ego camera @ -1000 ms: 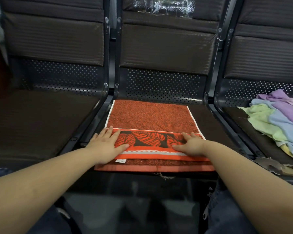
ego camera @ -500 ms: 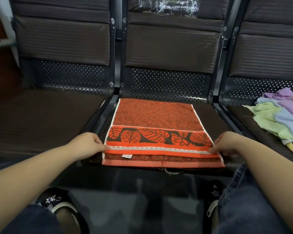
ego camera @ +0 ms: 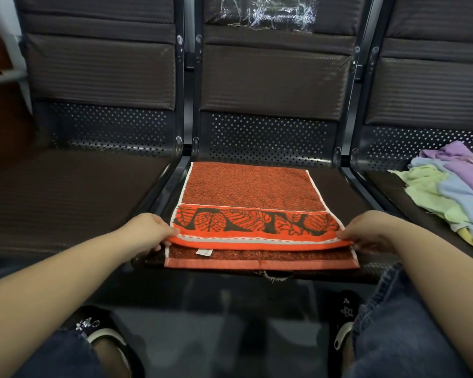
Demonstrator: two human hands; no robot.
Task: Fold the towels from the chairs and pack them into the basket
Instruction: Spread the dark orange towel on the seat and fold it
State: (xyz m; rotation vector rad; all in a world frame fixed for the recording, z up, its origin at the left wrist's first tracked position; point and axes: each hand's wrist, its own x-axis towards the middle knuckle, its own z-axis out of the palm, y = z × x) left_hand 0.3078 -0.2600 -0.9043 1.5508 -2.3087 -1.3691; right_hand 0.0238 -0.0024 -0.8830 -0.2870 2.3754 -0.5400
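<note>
Orange towel (ego camera: 249,192) lies mid-frame on the middle chair seat (ego camera: 336,186). A second ago my palms pressed it flat; now my left hand (ego camera: 145,233) and right hand (ego camera: 366,230) pinch its near corners, lifted for another fold.

Orange towel (ego camera: 246,186) on middle seat (ego camera: 336,186)

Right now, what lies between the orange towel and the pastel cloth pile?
In the head view, only bare dark seat and the black metal frame rail separate the orange towel from the pastel cloth pile.
</note>
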